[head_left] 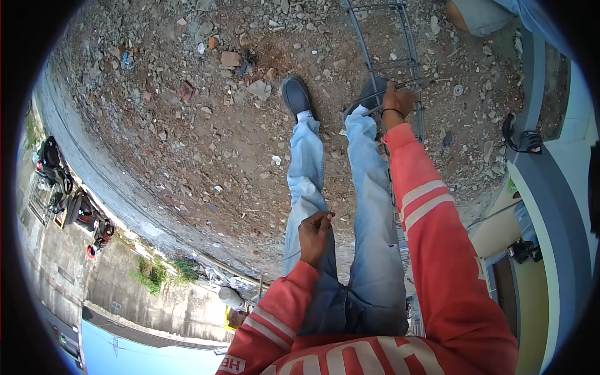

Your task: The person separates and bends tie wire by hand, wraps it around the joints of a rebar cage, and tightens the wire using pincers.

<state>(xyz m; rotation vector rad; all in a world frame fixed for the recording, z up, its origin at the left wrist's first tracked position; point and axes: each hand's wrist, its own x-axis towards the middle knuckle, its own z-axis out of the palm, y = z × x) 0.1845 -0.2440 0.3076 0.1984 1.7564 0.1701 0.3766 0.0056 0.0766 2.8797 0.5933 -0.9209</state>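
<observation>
A long rebar cage (409, 44) of dark steel bars lies on the ground, running from the top of the view down beside my right leg. My right hand (400, 100) is over the cage near my right shoe, fingers closed around a thin dark metal rod (432, 81) that sticks out on both sides. Whether the rod is a tool or part of the cage I cannot tell. My left hand (315, 236) is above my left thigh, fingers pinched together. A thin wire (292, 255) seems to trail from it; its held end is hidden.
Rubble-strewn soil (219, 150) surrounds my feet. A person's light blue clothing (544, 22) shows at top right. A grey-edged wall (553, 200) of a building curves along the right, with a dark strap-like item (522, 137) on it. Parked motorbikes (69, 194) stand at the left.
</observation>
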